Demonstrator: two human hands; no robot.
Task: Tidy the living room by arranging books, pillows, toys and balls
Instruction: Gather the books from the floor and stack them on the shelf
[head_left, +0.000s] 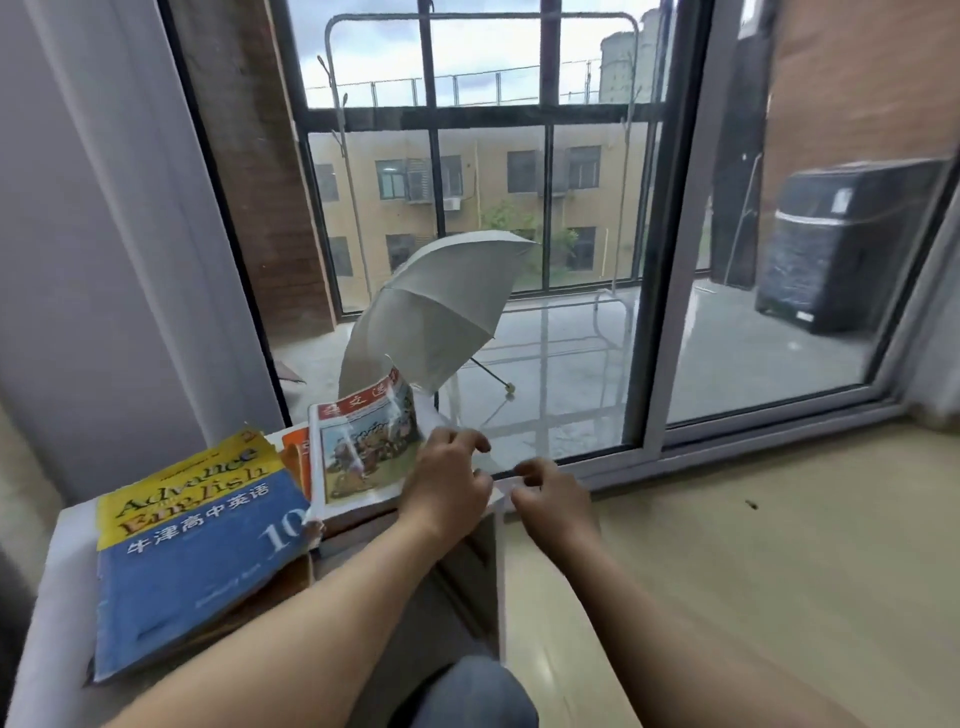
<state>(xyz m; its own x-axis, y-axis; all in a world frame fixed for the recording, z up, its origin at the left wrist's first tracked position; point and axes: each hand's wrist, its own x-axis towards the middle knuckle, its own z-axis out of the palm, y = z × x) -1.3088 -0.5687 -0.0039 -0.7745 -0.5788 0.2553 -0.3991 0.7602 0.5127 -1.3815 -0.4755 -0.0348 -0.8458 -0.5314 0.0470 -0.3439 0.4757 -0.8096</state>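
Three books lie askew on white stand (67, 587) at window: blue textbook (197, 551), picture book (363, 452), orange book (296, 452) beneath | stack not squared | left hand (447, 483) on picture book's right edge, grip unclear | right hand (550, 499) just beside, apart, fingers curled, hold unclear | pillows, toys, balls unseen

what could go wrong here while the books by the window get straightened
1. The blue and yellow textbook seems to hang past the front edge of the white stand; a nudge to the pile could tip it off.
2. The illustrated book lies at the stand's right edge under the left hand, with its glossy cover curling up; a sideways push might slide it off.
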